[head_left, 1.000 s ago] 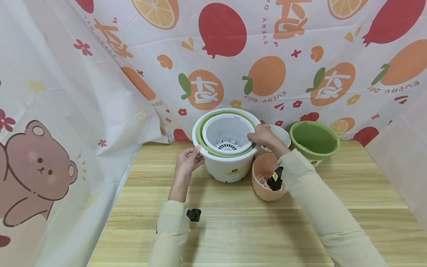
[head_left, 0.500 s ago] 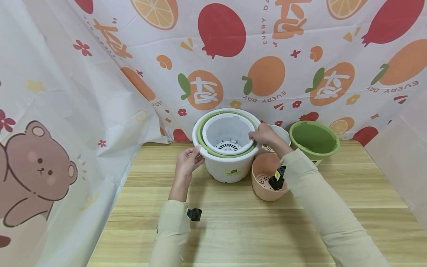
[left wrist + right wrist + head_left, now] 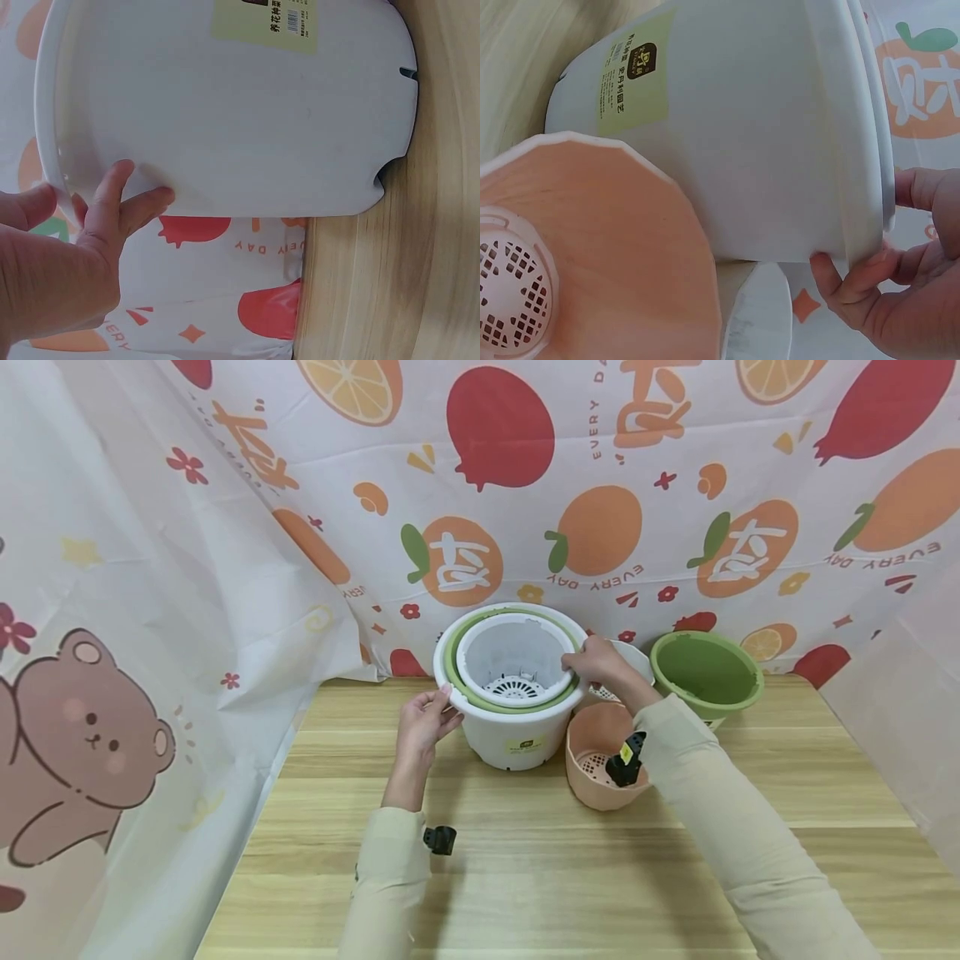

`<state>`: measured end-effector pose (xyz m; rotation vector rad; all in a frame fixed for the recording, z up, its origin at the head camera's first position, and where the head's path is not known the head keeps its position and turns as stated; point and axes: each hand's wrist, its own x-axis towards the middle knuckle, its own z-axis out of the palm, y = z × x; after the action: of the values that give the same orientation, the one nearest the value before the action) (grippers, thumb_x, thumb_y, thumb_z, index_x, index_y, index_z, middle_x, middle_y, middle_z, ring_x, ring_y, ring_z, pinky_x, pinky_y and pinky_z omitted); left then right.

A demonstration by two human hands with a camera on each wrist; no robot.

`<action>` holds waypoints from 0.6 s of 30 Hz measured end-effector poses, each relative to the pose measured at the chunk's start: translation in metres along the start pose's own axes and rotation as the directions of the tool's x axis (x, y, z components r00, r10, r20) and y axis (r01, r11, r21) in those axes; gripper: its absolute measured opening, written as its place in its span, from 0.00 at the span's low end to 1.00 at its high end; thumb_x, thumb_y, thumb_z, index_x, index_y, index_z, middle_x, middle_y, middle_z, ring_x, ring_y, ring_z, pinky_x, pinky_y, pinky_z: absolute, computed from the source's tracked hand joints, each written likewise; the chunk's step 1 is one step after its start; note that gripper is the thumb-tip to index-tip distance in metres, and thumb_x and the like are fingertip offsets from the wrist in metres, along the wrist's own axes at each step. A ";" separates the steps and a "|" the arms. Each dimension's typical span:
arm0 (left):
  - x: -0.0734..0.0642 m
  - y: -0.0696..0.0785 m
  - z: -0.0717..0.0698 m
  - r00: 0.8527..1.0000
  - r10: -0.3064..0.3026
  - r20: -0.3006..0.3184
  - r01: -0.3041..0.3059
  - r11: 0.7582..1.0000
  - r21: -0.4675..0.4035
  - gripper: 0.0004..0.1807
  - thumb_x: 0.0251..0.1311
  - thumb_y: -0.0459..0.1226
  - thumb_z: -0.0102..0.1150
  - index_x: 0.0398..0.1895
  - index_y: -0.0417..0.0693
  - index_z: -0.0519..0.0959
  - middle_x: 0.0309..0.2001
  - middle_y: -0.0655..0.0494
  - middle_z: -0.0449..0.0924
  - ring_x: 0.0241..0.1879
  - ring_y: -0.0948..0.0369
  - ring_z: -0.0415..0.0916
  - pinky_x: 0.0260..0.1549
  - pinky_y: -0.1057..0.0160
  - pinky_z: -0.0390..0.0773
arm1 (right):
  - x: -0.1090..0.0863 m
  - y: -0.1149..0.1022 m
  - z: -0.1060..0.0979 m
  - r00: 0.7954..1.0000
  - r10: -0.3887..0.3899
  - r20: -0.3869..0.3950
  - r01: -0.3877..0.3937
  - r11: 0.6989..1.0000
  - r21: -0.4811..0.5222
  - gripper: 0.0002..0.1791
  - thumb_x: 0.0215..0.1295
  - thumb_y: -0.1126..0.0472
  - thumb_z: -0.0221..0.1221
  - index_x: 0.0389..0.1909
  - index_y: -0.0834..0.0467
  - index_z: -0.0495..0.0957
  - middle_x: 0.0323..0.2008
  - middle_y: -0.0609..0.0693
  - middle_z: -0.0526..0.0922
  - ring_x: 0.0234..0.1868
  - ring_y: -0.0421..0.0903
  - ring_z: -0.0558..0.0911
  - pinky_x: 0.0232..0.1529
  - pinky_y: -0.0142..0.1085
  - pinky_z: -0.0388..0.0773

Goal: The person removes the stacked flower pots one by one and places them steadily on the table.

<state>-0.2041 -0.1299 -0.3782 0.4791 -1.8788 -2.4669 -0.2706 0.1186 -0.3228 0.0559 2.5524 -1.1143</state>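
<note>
A large white flower pot (image 3: pixel 510 746) stands on the table with a green pot (image 3: pixel 452 662) nested in it. Inside both sits a smaller white pot (image 3: pixel 517 649) with a slotted bottom. My left hand (image 3: pixel 420 727) pinches the large pot's rim at the left, thumb on top and fingers beneath, as the left wrist view also shows. At the right side, my right hand (image 3: pixel 609 667) grips the rims. In the right wrist view its thumb lies at the inner rim and its fingers curl under the outer white rim.
Right of the stack, a pink pot (image 3: pixel 592 797) with a perforated bottom stands close by. Behind it is a white pot (image 3: pixel 637 662), partly hidden by the right hand. A green pot (image 3: pixel 701 699) stands farther right. Printed curtain (image 3: pixel 585 460) hangs behind the wooden table (image 3: pixel 525 877).
Almost nothing differs. My right hand and forearm have shifted very slightly to the right, and both hands keep their hold on the rims.
</note>
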 end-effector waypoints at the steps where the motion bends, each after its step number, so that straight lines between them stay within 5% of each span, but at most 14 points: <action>1: 0.000 0.000 0.000 1.000 -0.001 -0.001 0.001 1.000 0.004 0.09 0.65 0.35 0.49 0.37 0.34 0.70 0.29 0.52 0.77 0.28 0.63 0.79 0.39 0.63 0.80 | 0.000 0.000 0.000 1.000 0.004 -0.003 -0.004 1.000 -0.001 0.11 0.59 0.62 0.52 0.35 0.67 0.71 0.22 0.53 0.68 0.16 0.44 0.68 0.18 0.34 0.71; 8: 0.001 0.000 0.000 1.000 -0.001 -0.004 0.001 1.000 0.009 0.09 0.65 0.34 0.49 0.38 0.34 0.70 0.29 0.52 0.77 0.27 0.64 0.78 0.37 0.65 0.81 | -0.001 -0.002 0.000 1.000 0.026 -0.015 -0.026 1.000 0.003 0.12 0.60 0.62 0.52 0.36 0.68 0.71 0.26 0.56 0.70 0.16 0.44 0.70 0.17 0.33 0.72; 18: 0.000 0.001 0.001 1.000 -0.001 -0.007 0.001 1.000 0.021 0.10 0.66 0.35 0.48 0.40 0.32 0.70 0.30 0.51 0.77 0.27 0.64 0.78 0.36 0.66 0.81 | 0.000 -0.002 0.000 0.998 0.040 -0.044 -0.038 0.998 0.041 0.07 0.56 0.64 0.53 0.24 0.64 0.68 0.22 0.54 0.69 0.14 0.42 0.69 0.15 0.31 0.72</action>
<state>-0.2047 -0.1293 -0.3776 0.4886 -1.9047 -2.4446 -0.2710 0.1170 -0.3210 0.1425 2.5570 -1.1623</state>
